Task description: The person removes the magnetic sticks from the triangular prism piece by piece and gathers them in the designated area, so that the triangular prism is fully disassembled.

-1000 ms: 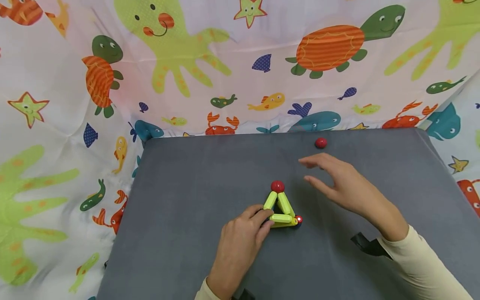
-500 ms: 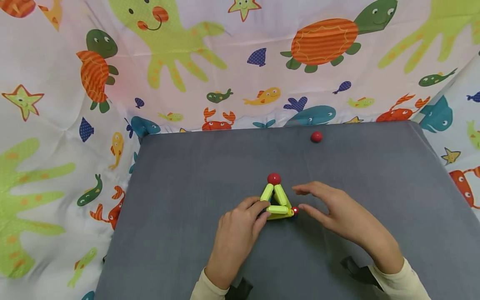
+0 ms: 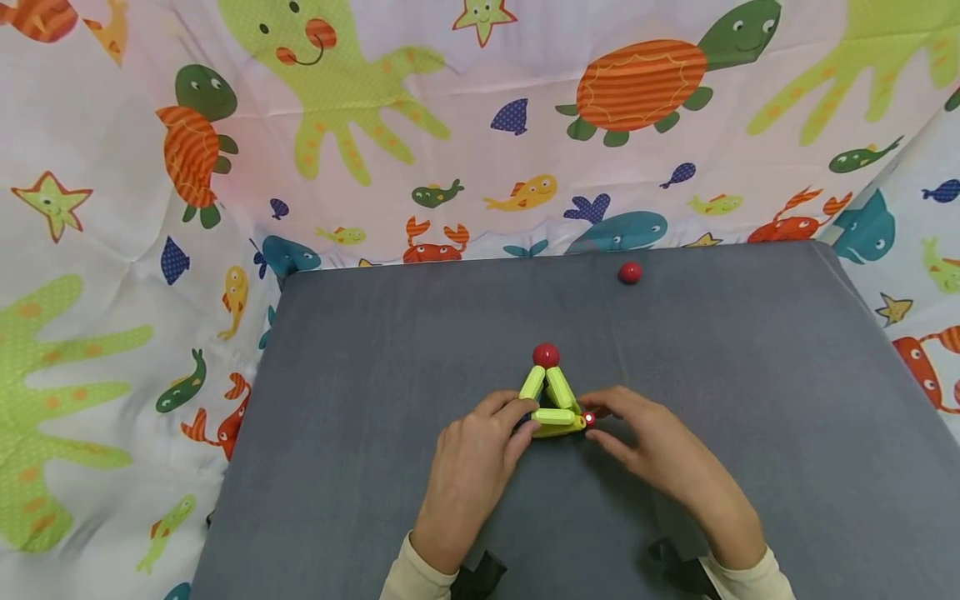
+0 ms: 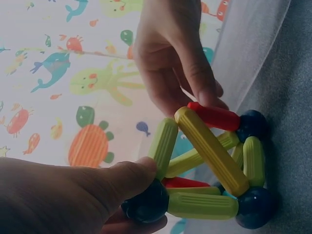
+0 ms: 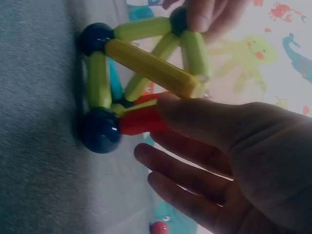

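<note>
A frame of toy building sticks and balls [image 3: 553, 417] stands on the grey table, with lime and yellow sticks and a red ball [image 3: 546, 355] at its far top. My left hand [image 3: 472, 467] grips a dark blue ball [image 4: 147, 202] at the left upper corner, thumb over it. At the other upper corner, my right hand [image 3: 667, 450] pinches a red stick [image 5: 141, 119] between thumb and index finger; its remaining fingers are spread below. The red stick rises from a lower dark blue ball [image 5: 100, 130], beside a yellow stick [image 5: 151, 68]. Fingers partly hide both corners.
A loose red ball [image 3: 630, 272] lies near the table's far edge. The grey table [image 3: 375, 375] meets a hanging cloth [image 3: 420, 100] printed with sea animals behind and at both sides. Dark straps [image 3: 480, 575] are at the wrists.
My right hand has come down and left from beyond the frame to its right corner, closing on the red stick. My left hand keeps its grip; the view has shifted slightly.
</note>
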{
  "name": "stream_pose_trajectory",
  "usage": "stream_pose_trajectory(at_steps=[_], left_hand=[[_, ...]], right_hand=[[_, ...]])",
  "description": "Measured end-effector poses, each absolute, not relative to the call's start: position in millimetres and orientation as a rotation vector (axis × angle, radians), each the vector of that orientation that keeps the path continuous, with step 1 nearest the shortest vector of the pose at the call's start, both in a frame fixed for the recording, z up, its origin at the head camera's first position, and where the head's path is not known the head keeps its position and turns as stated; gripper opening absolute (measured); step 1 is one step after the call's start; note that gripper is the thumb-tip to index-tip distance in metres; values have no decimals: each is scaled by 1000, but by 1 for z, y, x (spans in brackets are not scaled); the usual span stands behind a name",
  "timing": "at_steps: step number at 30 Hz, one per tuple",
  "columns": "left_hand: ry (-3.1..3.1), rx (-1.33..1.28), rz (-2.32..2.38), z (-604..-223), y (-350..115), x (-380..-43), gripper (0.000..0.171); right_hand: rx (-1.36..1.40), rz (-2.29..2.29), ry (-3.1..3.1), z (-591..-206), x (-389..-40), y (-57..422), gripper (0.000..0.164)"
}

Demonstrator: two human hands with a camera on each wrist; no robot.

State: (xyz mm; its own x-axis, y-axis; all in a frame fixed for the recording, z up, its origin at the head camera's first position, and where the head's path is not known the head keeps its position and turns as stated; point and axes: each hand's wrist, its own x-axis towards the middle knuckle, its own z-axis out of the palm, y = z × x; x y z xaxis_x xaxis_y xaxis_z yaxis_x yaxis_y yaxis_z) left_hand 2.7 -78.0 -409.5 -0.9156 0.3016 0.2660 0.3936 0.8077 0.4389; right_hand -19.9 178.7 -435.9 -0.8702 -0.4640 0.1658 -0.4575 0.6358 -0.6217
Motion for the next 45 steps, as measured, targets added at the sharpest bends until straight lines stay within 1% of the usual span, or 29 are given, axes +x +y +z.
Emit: stream_pose_trajectory(at_steps=[7,15,20,25,33,41,45], left_hand=[[-2809,-538,-743,-410,-77,2,25],[-2802,-540,-754,-410,-77,3,25],[-2796,-535,-780,-410,-77,3,25],[-2789,-539,-782,-410,-77,3,25],[-2798,-532,-768,-410,-78,3,24],[-2792,-543,-769,-409,-78,3,24],[-2798,-548,-773,-409,-78,3,24]], right_hand=[[-820,-1139,2871,-448,-20,175,40],[-684,-1220,2841,-452,-17,181,29],[-587,-1253,2796,-454,-16,187,27],[-549,-1177,2860,-460,-14,193,28],[-616,-948,3016,-466,-18,201,22],[-804,-781,3083,-469,-24,191,27],[-822,-756,3073,-470,-23,186,26]])
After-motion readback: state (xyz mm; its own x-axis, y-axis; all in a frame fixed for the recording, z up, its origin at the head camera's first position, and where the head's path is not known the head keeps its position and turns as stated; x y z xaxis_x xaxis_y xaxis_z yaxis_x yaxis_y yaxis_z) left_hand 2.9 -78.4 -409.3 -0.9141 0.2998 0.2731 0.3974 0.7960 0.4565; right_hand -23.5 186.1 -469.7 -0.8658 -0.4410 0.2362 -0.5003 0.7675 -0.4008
